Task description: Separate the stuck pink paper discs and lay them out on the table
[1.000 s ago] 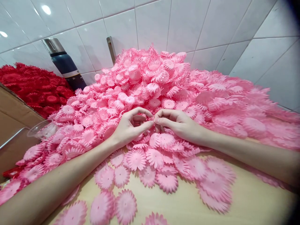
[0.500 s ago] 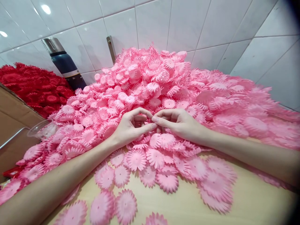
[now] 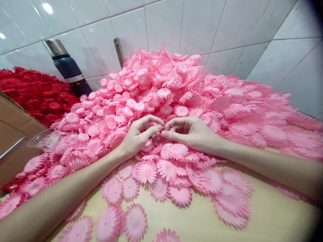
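Note:
A big heap of pink scalloped paper discs (image 3: 164, 94) rises in the middle of the head view. At its front my left hand (image 3: 142, 134) and my right hand (image 3: 193, 134) meet, fingertips almost touching. The left thumb and fingers are curled close together; whatever lies between them is too small to tell. My right thumb is pressed near its curled fingers, and anything they pinch is hidden. Loose pink discs (image 3: 135, 222) lie flat on the pale tabletop (image 3: 196, 222) below the hands.
A pile of red discs (image 3: 37, 94) is at the left, beside a dark blue bottle (image 3: 69, 72) with a steel cap. A cardboard box (image 3: 17, 124) and a clear plastic cup (image 3: 45, 138) stand at the left edge. White tiled wall (image 3: 202, 27) behind.
My left thumb has drawn back and up from the right thumb, and its fingers have shifted. The right hand has stayed nearly in place, its thumb slightly lower.

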